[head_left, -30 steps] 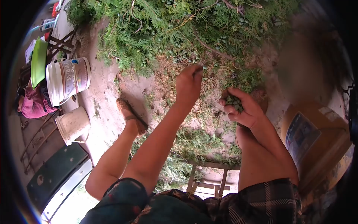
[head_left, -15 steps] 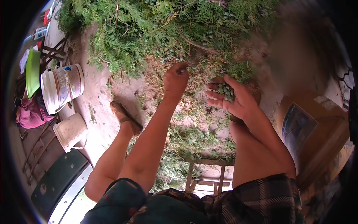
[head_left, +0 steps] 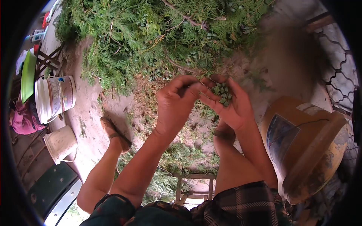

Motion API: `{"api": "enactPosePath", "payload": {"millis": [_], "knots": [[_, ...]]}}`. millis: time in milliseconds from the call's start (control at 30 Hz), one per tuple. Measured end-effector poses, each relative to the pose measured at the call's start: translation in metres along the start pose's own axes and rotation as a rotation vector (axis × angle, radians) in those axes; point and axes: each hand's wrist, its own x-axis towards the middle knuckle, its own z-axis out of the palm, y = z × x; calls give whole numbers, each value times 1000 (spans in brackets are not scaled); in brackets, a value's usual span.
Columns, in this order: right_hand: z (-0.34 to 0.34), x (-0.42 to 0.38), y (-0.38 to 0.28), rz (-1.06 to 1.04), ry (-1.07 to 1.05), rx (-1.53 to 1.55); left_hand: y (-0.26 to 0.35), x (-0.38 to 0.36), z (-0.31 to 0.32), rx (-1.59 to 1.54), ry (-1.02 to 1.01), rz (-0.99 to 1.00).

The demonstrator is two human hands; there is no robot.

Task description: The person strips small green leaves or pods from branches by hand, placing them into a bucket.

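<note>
A handful of small green cones [head_left: 223, 93] lies in my right hand [head_left: 238, 109], which is cupped with its palm up. Close beside it, my left hand [head_left: 174, 101] is closed in a pinch, its fingertips at the fingers of the right hand. What the left fingertips hold, if anything, is hidden. Just beyond both hands rises a big heap of cut evergreen branches [head_left: 139, 41], with similar cones among its leaves.
At right stands a brown bucket [head_left: 298, 132]. To the left are a white lidded bucket [head_left: 62, 94], a plain pale bucket [head_left: 62, 143] and a bright green basin [head_left: 28, 75]. Loose sprigs [head_left: 181, 156] litter the floor between my feet, near a wooden stool [head_left: 194, 176].
My left hand has come across to meet my right hand, with the cones still in the right palm. The view has shifted, showing more of the brown bucket.
</note>
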Motion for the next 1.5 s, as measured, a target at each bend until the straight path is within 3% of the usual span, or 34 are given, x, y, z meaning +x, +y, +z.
{"api": "enactPosePath", "payload": {"millis": [67, 133, 300, 500, 633, 700, 767, 900, 967, 1000, 1067, 1133, 1200, 1267, 1300, 1333, 1400, 1467, 1500], "knots": [[2, -4, 0, -64, -56, -68, 12, -2, 8, -25, -96, 0], [3, -6, 0, -125, -105, -130, 4, -2, 13, 438, -150, 388], [1, -5, 5, -115, -96, -62, -8, -8, 26, 782, -46, 529], [6, -11, 7, -136, -24, -71, -11, -10, 31, 746, -6, 381], [-5, -13, 7, -135, 10, -89, -4, -8, 29, 498, -50, 138], [-7, -14, 10, -216, 1, -284, 5, -8, 31, 438, -53, 34], [-14, -14, 5, -172, -25, -323, 9, -8, 34, 260, -65, -118], [-23, -10, 9, -88, -38, -256, -14, 0, 25, 284, -12, -88], [-16, -18, 9, -87, -97, -208, -45, 12, 4, 575, 79, -61], [-14, -20, 7, -93, -153, -163, -63, 12, -8, 575, 79, -62], [-23, -18, -3, -95, -166, -128, -90, 6, -31, 1123, -413, 4], [-30, -16, -3, -86, -186, -89, -79, -15, -37, 994, -818, -232], [-36, -13, -1, -204, 49, -166, -72, -21, -34, 1073, -792, -282], [-51, -8, 5, -199, 107, -179, -81, -23, -34, 847, -125, 84], [-56, -6, 7, -193, 165, -198, -72, -23, -26, 652, -14, 61], [-54, -7, 8, -188, 169, -199, -59, -25, -13, 650, -12, 56], [-48, -6, 11, -47, 218, -151, -38, -28, 8, 301, -113, 31], [-55, -2, 12, 8, 169, -146, -45, -18, 1, 397, -147, 35], [-59, 1, 12, 53, 122, -137, -58, -6, -9, 513, -51, -16]]}}
